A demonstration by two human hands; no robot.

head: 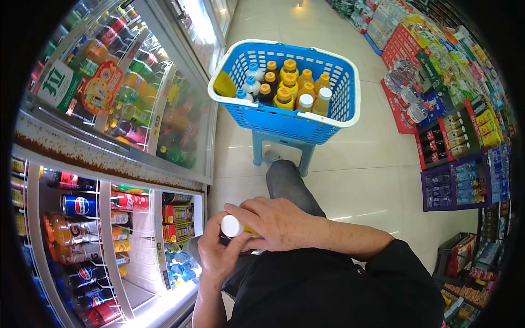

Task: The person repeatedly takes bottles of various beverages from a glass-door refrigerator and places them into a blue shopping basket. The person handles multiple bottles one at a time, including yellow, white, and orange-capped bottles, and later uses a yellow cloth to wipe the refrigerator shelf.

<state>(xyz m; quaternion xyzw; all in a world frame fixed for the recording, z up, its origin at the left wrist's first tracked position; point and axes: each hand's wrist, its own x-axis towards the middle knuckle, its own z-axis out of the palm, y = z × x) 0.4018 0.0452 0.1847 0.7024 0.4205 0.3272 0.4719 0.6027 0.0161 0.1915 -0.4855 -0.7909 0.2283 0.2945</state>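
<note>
A white-capped bottle [232, 226] with a yellow body is held between both my hands above my lap. My left hand [216, 250] wraps its near left side, the thumb close below the cap. From the right, my right hand [277, 223] closes over the bottle's body and hides most of it. Beyond my knee, a blue plastic shopping basket [283, 123] with a white rim rests on a blue plastic stool [257, 147]. Several drink bottles stand upright in it: orange-capped dark and yellow ones [284, 98], blue-capped white ones [251, 85] and white-capped yellow ones [324, 96].
At left stands a drinks refrigerator with wire shelves; its lower section is lit, holding cola cans [80, 205] and orange drink bottles [76, 231]. A rusty frame edge [82, 149] runs above it. Along the right are stacked drink cartons [455, 184], large water bottles [410, 102] and snack shelves.
</note>
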